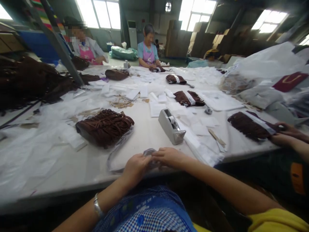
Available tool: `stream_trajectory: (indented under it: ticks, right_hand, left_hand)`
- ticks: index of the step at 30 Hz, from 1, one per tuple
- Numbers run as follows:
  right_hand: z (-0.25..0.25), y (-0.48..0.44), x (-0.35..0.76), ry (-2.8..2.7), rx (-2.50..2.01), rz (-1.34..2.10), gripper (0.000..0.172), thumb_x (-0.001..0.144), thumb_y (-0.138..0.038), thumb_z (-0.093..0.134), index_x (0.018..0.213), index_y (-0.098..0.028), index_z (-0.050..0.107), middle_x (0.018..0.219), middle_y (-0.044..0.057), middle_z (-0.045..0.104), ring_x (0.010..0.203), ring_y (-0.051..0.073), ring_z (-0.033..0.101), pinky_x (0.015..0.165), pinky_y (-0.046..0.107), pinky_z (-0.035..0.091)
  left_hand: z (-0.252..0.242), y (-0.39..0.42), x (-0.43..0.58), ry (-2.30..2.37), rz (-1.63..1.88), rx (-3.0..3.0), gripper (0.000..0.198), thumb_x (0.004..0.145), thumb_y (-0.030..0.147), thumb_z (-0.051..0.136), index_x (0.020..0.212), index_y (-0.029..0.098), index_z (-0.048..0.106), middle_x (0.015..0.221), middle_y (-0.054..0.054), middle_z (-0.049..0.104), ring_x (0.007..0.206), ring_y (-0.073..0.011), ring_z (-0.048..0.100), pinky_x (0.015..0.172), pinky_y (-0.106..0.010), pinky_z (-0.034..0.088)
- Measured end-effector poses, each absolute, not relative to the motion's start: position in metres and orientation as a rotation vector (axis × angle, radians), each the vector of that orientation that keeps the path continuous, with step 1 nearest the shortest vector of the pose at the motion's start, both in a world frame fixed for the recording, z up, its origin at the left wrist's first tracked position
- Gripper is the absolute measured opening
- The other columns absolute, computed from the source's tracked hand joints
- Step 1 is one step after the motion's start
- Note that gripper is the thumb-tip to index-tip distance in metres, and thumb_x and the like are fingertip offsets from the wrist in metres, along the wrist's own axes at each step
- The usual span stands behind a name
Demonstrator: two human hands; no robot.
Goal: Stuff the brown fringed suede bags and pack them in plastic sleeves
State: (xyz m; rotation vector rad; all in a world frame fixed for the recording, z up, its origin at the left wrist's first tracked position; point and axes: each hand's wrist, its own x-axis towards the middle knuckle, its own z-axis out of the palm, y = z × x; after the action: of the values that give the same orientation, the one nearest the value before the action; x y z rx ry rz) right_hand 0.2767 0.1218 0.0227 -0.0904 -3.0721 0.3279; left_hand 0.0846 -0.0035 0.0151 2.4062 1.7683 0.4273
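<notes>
A dark brown fringed bag (pixel 105 127) lies on the table, ahead and to the left of my hands. A long thin strap (pixel 113 153), which looks wrapped in clear film, loops from its right side toward the table's front edge. My left hand (pixel 136 166) and my right hand (pixel 170 158) meet at that edge, fingers closed on a greyish, shiny looped piece of the wrapped strap (pixel 149 151). Its details are blurred and partly hidden by my fingers. Just beyond stands a grey tape dispenser (pixel 171 127).
More brown fringed bags with white bands (pixel 189 98) lie farther back. At right, a co-worker's hands (pixel 281 133) hold another bag (pixel 251 125). Clear plastic and white paper (pixel 60 129) litter the left side. A metal post (pixel 60 42) rises at left. Brown material (pixel 29 83) is piled there.
</notes>
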Motion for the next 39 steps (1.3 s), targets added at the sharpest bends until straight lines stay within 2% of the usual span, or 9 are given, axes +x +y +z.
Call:
stream_trajectory:
  ticks: [3,8,11,16,21,25,31,36,39]
  right_hand:
    - [0.021,0.113,0.281,-3.03,-0.119,0.247,0.028,0.092,-0.016,0.058,0.119,-0.017,0.065,0.107,0.008,0.071,0.088,0.018,0.062,0.077,0.029,0.052]
    - [0.012,0.139,0.292,-2.984,0.089,0.332,0.031,0.094,-0.01,0.052,0.121,-0.017,0.066,0.114,0.01,0.071,0.096,0.019,0.063,0.083,0.032,0.054]
    - [0.017,0.15,0.29,-2.995,0.071,0.384,0.033,0.094,-0.008,0.051,0.12,-0.02,0.067,0.119,0.009,0.07,0.103,0.018,0.063,0.087,0.032,0.053]
    - [0.04,0.123,0.283,-3.078,-0.212,0.256,0.035,0.087,-0.012,0.061,0.12,-0.022,0.066,0.12,0.009,0.068,0.096,0.022,0.06,0.081,0.034,0.051]
    - [0.034,0.115,0.287,-3.12,-0.093,0.219,0.013,0.091,-0.019,0.061,0.097,-0.02,0.072,0.091,0.006,0.072,0.079,0.018,0.057,0.069,0.029,0.049]
    - [0.019,0.136,0.291,-3.03,0.094,0.207,0.024,0.094,-0.014,0.055,0.113,-0.02,0.07,0.109,0.007,0.071,0.093,0.018,0.06,0.08,0.031,0.051]
    - [0.022,0.132,0.287,-2.954,-0.127,0.206,0.039,0.094,-0.011,0.052,0.13,-0.022,0.061,0.135,0.009,0.061,0.12,0.023,0.055,0.097,0.04,0.05]
    - [0.012,0.107,0.287,-2.882,-0.197,0.255,0.035,0.097,-0.019,0.052,0.132,-0.019,0.058,0.126,0.009,0.066,0.103,0.021,0.059,0.088,0.033,0.054]
    - [0.003,0.107,0.285,-2.875,-0.127,0.294,0.028,0.098,-0.019,0.051,0.123,-0.016,0.064,0.115,0.009,0.069,0.097,0.02,0.061,0.083,0.03,0.055]
  left_hand:
    - [0.016,-0.002,0.091,1.803,0.448,2.332,0.012,0.09,0.026,0.06,0.102,0.022,0.061,0.086,-0.003,0.07,0.079,-0.0194,0.064,0.07,-0.03,0.049]
    - [0.03,0.006,0.077,1.506,0.434,2.539,0.025,0.088,0.028,0.066,0.111,0.02,0.058,0.111,-0.007,0.068,0.112,-0.0224,0.058,0.094,-0.035,0.047]
    - [0.035,0.012,0.071,1.526,0.343,2.612,0.005,0.092,0.023,0.059,0.093,0.019,0.062,0.093,-0.007,0.069,0.099,-0.0229,0.062,0.091,-0.038,0.047]
    - [0.027,0.009,0.097,1.752,0.439,2.385,0.012,0.091,0.031,0.062,0.092,0.019,0.064,0.088,-0.005,0.07,0.082,-0.0205,0.063,0.075,-0.032,0.049]
    - [0.033,-0.002,0.105,1.702,0.438,2.293,0.021,0.087,0.034,0.067,0.101,0.019,0.062,0.091,-0.004,0.07,0.087,-0.0215,0.063,0.075,-0.031,0.05]
    - [0.045,0.001,0.085,1.587,0.351,2.405,0.019,0.083,0.025,0.071,0.1,0.021,0.064,0.098,-0.006,0.07,0.099,-0.0245,0.06,0.083,-0.034,0.05]
    - [0.03,0.009,0.078,1.612,0.409,2.396,0.008,0.085,0.025,0.067,0.092,0.02,0.065,0.087,-0.004,0.068,0.085,-0.0196,0.063,0.076,-0.029,0.05]
    - [0.019,0.001,0.079,1.704,0.47,2.318,0.011,0.09,0.03,0.062,0.094,0.02,0.064,0.084,-0.003,0.067,0.082,-0.019,0.063,0.074,-0.028,0.05]
    - [0.026,0.0,0.066,1.563,0.466,2.427,0.017,0.09,0.03,0.064,0.103,0.019,0.063,0.101,-0.006,0.07,0.097,-0.0205,0.063,0.086,-0.032,0.05]
